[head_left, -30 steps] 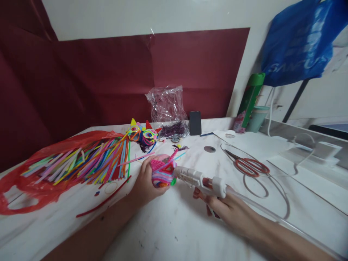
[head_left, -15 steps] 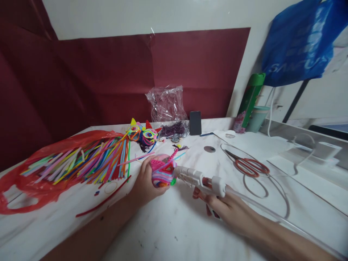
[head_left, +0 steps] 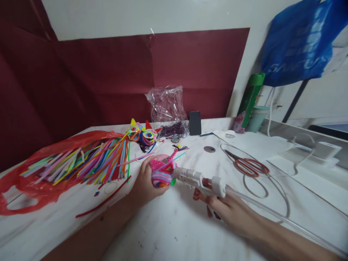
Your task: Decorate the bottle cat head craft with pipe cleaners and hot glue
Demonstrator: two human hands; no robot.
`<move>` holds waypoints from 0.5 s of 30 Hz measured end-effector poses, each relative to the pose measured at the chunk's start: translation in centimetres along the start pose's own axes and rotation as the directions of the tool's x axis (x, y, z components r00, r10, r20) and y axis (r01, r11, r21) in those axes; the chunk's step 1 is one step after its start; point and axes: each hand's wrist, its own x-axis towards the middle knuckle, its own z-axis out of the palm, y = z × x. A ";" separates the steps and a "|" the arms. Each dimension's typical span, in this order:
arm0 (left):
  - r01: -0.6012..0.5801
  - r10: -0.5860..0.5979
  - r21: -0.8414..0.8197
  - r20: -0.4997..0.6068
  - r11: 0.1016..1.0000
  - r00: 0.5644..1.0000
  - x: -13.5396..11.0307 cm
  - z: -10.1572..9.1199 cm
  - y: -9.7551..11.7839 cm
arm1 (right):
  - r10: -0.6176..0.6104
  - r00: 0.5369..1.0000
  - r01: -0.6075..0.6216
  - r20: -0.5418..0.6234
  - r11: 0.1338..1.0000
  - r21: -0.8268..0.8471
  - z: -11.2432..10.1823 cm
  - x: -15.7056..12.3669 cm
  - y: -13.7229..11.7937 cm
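Observation:
My left hand (head_left: pixel 145 182) is closed round a pink striped pipe-cleaner ball (head_left: pixel 162 175) with pointed ears, tilted above the table. In my right hand (head_left: pixel 217 203) is a white glue gun (head_left: pixel 194 177), its nozzle close against the ball's right side; whether it touches, I cannot tell. A clear glue stick (head_left: pixel 255 202) runs out of the gun's back end. Farther off sit two finished-looking pipe-cleaner heads, one with yellow ears (head_left: pixel 134 132) and one with red ears (head_left: pixel 149 135).
Coloured pipe cleaners (head_left: pixel 89 163) lie across a red plastic bag (head_left: pixel 16 203) at left. Orange-handled scissors (head_left: pixel 250 166) rest by a looped cable (head_left: pixel 262 188) at right. A phone (head_left: pixel 195 123), a clear bag (head_left: pixel 167 105), a green can (head_left: pixel 251 90) and a cup (head_left: pixel 257 117) stand behind.
Almost nothing differs. Both hands, the pipe-cleaner ball and the glue gun keep nearly the same places, with the nozzle still at the ball's right side.

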 end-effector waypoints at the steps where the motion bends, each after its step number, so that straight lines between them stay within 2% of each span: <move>1: -0.001 0.001 0.001 -0.001 1.000 1.000 0.0 0.0 0.0 | -0.004 1.000 0.004 -0.001 1.000 0.001 0.0 0.0 0.1; 10: -0.028 0.028 -0.008 -0.016 1.000 0.999 0.1 0.0 -0.1 | -0.044 0.999 0.045 -0.008 0.999 0.004 0.1 0.0 1.1; 15: 0.019 -0.019 -0.045 -0.010 0.999 1.000 0.2 -0.1 0.2 | 0.032 0.999 -0.031 -0.029 0.999 0.042 -0.7 0.1 2.3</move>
